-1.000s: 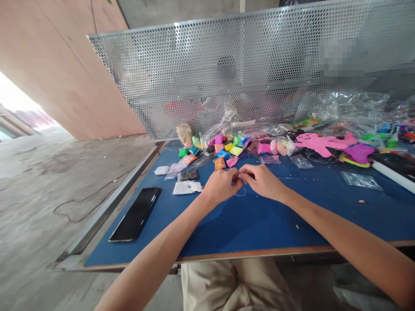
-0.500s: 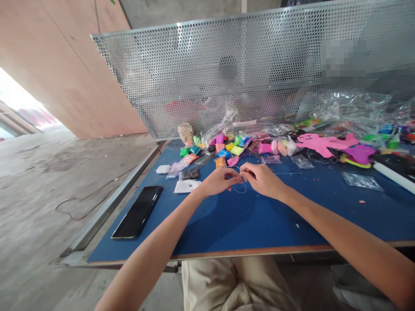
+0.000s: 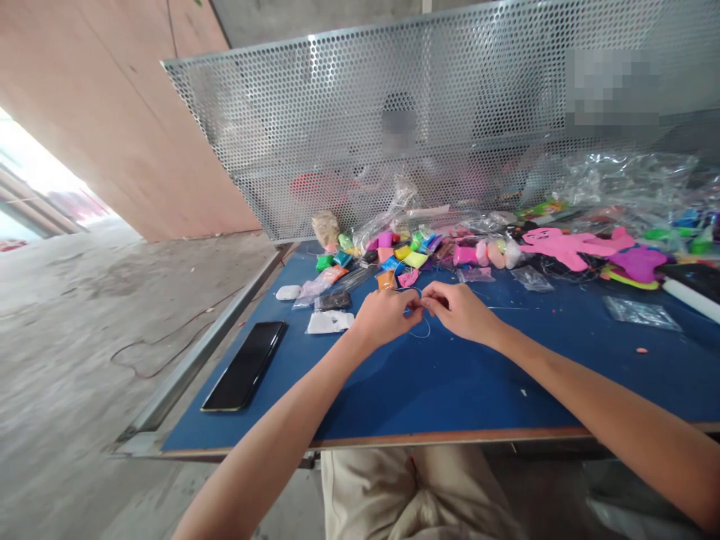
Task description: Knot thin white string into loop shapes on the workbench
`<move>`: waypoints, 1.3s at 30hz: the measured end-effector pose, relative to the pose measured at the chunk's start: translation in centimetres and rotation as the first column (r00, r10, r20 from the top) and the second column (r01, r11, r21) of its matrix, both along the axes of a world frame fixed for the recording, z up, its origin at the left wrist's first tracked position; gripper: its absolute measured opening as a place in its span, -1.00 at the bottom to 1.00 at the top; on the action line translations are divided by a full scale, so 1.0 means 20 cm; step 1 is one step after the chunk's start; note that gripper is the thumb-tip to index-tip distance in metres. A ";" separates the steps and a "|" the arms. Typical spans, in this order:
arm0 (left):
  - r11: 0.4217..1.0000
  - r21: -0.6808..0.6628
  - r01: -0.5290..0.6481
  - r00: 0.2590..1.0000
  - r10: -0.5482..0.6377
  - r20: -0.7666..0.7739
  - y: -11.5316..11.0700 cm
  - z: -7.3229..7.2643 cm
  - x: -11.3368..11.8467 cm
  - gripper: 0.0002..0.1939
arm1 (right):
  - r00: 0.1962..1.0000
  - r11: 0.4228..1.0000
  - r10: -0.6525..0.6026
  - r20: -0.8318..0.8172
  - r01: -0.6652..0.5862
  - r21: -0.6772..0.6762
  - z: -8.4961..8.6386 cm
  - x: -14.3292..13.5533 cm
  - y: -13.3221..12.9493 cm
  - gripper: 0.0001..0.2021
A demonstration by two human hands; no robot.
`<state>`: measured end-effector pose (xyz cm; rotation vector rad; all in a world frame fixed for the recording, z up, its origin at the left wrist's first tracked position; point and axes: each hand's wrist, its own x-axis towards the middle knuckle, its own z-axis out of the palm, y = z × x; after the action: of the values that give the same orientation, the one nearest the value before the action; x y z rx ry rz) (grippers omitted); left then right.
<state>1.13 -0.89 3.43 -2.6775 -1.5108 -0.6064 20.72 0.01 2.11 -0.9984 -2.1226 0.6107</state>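
My left hand (image 3: 388, 316) and my right hand (image 3: 458, 311) meet fingertip to fingertip over the blue table (image 3: 388, 397). Both are pinched on a thin pale thread (image 3: 428, 330), which loops below the fingertips; another length of it runs off to the right. Just beyond my left hand lie an orange packet (image 3: 386, 280) and a pink piece (image 3: 408, 278). A white packet (image 3: 331, 322) is beside my left wrist. What sits between the fingertips is too small to make out.
A black phone (image 3: 244, 366) lies at the left. Colourful clay packets (image 3: 416, 259), a pink figure (image 3: 574, 246) and clear bags (image 3: 641, 313) line the back and right. Behind them stands a perforated metal panel (image 3: 337, 112).
The view has shifted slightly, so the table's things sit a little further right. My left fingers are more closed and nearer my right fingertips. Both hands keep the thread.
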 end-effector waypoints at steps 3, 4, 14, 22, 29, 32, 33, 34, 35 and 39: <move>0.999 0.018 -0.038 0.998 0.039 -0.048 -0.01 -0.02 0.02 -0.82 | 1.000 1.000 -0.012 -0.005 0.012 -0.024 -0.01 -0.01 0.00 -0.85; 0.999 0.016 -0.048 0.997 0.049 -0.066 -0.01 -0.02 0.02 -0.81 | 1.000 0.999 -0.021 -0.009 0.021 -0.038 -0.01 -0.01 0.00 -0.84; 0.996 0.012 -0.088 0.981 0.089 -0.172 -0.01 -0.03 0.05 -0.76 | 1.000 0.997 -0.020 0.006 0.021 -0.080 -0.02 -0.04 -0.02 -0.81; 0.995 -0.074 -0.065 0.995 0.059 -0.077 -0.01 -0.02 0.04 -0.81 | 0.998 0.999 -0.039 0.043 0.040 -0.036 -0.01 -0.04 -0.04 -0.84; 0.854 -0.498 0.154 0.969 -0.031 0.247 0.02 0.01 -0.05 -0.80 | 0.993 0.996 -0.041 0.107 0.032 0.084 -0.03 -0.05 -0.04 -0.84; 0.760 -0.588 0.278 0.917 -0.028 0.397 0.03 0.01 -0.07 -0.73 | 0.993 0.996 -0.036 0.115 0.027 0.081 -0.03 -0.04 -0.04 -0.85; 0.738 -0.607 0.294 0.908 -0.016 0.420 0.04 0.01 -0.07 -0.70 | 0.994 0.997 -0.031 0.109 0.023 0.077 -0.03 -0.04 -0.03 -0.86; 0.719 -0.625 0.303 0.902 -0.004 0.433 0.04 0.01 -0.07 -0.68 | 0.995 0.998 -0.024 0.099 0.017 0.069 -0.02 -0.04 -0.03 -0.86; 0.703 -0.641 0.308 0.898 0.008 0.440 0.04 0.01 -0.07 -0.66 | 0.996 0.998 -0.015 0.086 0.011 0.057 -0.02 -0.04 -0.03 -0.86; 0.631 -0.692 0.350 0.870 0.055 0.490 0.05 0.00 -0.08 -0.62 | 0.999 1.000 0.014 0.047 -0.013 -0.010 -0.01 -0.02 -0.02 -0.85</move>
<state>-0.44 0.12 3.53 -3.5292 -2.0496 -0.8174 20.28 -0.48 1.84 -1.0141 -2.1713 0.6107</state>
